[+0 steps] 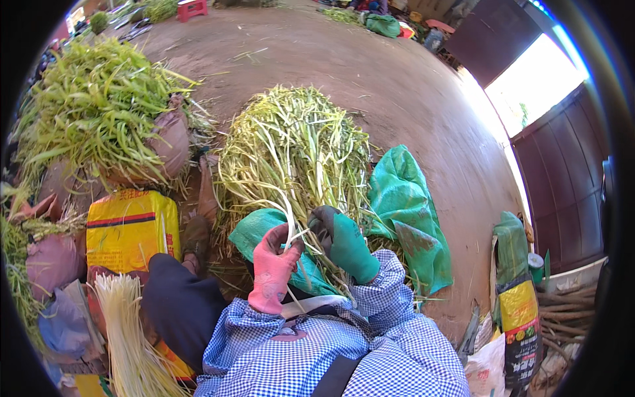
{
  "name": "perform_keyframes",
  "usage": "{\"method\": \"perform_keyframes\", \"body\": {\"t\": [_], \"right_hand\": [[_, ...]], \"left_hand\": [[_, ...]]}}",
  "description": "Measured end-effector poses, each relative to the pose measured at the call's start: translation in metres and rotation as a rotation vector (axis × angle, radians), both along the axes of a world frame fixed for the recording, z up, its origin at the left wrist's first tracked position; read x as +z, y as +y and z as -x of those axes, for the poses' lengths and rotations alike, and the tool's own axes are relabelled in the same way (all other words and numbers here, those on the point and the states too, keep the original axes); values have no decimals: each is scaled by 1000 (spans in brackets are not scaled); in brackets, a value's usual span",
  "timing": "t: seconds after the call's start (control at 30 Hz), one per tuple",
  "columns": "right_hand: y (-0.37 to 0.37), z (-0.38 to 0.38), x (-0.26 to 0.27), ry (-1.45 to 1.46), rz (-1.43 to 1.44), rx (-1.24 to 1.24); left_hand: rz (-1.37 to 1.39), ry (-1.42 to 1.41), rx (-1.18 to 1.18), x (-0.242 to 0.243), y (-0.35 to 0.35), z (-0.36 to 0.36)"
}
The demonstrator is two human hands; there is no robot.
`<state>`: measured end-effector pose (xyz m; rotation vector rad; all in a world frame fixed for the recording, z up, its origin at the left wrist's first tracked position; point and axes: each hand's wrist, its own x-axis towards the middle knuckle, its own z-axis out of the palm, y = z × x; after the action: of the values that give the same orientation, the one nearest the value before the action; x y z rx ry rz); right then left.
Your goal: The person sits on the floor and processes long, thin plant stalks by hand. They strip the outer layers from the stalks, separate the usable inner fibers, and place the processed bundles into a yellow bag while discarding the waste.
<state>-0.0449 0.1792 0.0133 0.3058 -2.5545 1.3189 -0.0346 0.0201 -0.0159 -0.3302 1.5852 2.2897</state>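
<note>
My left hand (276, 268), in a pink glove with a darkened palm and fingertips, pinches a pale plant stalk (287, 211) whose long leaf end arcs up and to the left. Close by on the right is my right hand (345, 243), in a green glove with dark fingers, curled downward. A thin pale strip spans the gap towards its fingertips; whether they grip it is hidden. Beyond both hands lies a big heap of yellow-green leafy stalks (302, 144). Green woven plastic sheeting (409, 213) shows at the heap's right side and beneath my hands.
Left are a yellow printed sack (126, 231), a bundle of trimmed white stalks (121, 317) and another leafy heap (99, 109). A red stool (192, 9) stands far off on the earthen floor (421, 99). Stacked sticks (568, 312) and a dark metal door (563, 178) are right.
</note>
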Motion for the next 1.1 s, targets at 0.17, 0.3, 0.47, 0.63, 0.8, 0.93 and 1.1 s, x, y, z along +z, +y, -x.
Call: {"method": "perform_keyframes", "body": {"t": [0.17,0.3,0.47,0.63,0.8,0.93,1.1], "right_hand": [[2,-22,12,-121,11,126],[-1,-41,23,-143,-109,96],[9,-68,32,-135,-152,90],[23,-119,26,-233,-344,-1],[69,-181,-9,-574,-591,-43],[94,-195,-29,-743,-933,-205],[62,-152,-3,-249,-313,-259]], "left_hand": [[-238,-51,-92,9,-1,-3],[-195,-21,-136,9,0,-2],[-380,-100,-93,6,6,-6],[-392,-79,81,0,6,-3],[-347,57,192,-7,-5,5],[-319,97,196,-9,-12,6],[-350,113,148,-9,-10,0]]}}
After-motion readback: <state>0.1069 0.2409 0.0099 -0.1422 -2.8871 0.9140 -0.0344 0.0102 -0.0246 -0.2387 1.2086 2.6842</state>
